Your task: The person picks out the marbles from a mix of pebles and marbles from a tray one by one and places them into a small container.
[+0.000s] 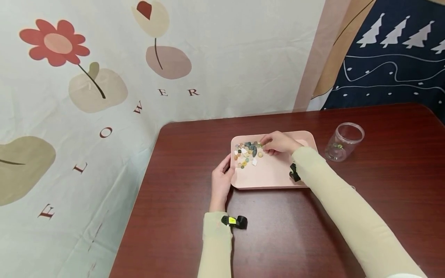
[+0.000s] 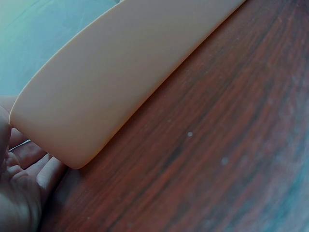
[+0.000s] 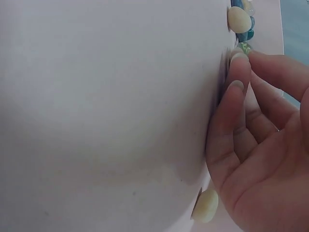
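A pink tray (image 1: 267, 179) lies on the table, with several small polished stones (image 1: 246, 150) in green, white, yellow and orange spread over its left part. My left hand (image 1: 221, 181) grips the tray's left side, its fingers at the tray's outer wall (image 2: 111, 82) in the left wrist view. Inside the tray, my right hand (image 1: 281, 143) pinches a small green stone (image 3: 245, 48) between thumb and fingertips. A cream stone (image 3: 239, 20) lies just beyond those fingertips, and a pale yellow stone (image 3: 206, 207) sits near the heel of the hand.
To the right of the tray stands a clear jar (image 1: 349, 144) with a few green stones (image 1: 337, 146) inside. The dark red wooden table (image 1: 180, 185) meets a flower-printed cloth (image 1: 236, 77) at its back and left edges.
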{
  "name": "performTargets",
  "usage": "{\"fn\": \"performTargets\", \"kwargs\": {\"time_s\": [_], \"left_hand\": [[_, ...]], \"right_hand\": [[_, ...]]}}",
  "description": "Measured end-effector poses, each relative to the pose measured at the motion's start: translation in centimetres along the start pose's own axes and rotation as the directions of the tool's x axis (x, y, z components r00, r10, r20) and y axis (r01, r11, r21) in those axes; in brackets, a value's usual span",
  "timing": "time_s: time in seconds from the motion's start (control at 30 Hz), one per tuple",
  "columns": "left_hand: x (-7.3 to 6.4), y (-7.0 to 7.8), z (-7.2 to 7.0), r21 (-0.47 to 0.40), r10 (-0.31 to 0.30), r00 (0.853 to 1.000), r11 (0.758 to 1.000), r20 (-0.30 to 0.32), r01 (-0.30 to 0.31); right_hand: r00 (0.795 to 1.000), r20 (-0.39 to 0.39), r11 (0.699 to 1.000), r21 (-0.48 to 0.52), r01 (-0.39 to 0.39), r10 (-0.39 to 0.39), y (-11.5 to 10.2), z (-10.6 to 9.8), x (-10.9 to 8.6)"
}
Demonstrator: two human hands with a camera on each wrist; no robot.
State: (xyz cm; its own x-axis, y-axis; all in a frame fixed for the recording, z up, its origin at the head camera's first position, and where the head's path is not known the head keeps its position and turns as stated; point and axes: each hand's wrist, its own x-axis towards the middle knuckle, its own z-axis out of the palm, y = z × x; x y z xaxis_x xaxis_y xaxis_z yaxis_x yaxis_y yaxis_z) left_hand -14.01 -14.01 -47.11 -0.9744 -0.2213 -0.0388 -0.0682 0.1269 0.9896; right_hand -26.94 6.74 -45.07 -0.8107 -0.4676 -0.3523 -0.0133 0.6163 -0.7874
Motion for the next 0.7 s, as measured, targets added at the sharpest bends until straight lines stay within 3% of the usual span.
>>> {"fn": "performTargets", "kwargs": {"time_s": [0.23,0.47,0.7], "left_hand": [[1.1,-2.6,0.0,0.005,0.0,1.0,1.0,-0.003,0.0],[1.0,-2.8,0.1,0.002,0.023,1.0,1.0,-0.019,-0.023],[1.1,-2.8,0.2,0.012,0.024,0.999,1.0,-0.024,-0.024]], "right_hand": [[0.999,-0.032,0.999,-0.042,-0.009,0.007,0.3,0.3,0.5],[0.999,-0.054,0.99,-0.14,-0.002,-0.006,0.2,0.8,0.6],[0.998,-0.062,0.984,-0.176,-0.003,-0.008,-0.1,0.8,0.4]]}}
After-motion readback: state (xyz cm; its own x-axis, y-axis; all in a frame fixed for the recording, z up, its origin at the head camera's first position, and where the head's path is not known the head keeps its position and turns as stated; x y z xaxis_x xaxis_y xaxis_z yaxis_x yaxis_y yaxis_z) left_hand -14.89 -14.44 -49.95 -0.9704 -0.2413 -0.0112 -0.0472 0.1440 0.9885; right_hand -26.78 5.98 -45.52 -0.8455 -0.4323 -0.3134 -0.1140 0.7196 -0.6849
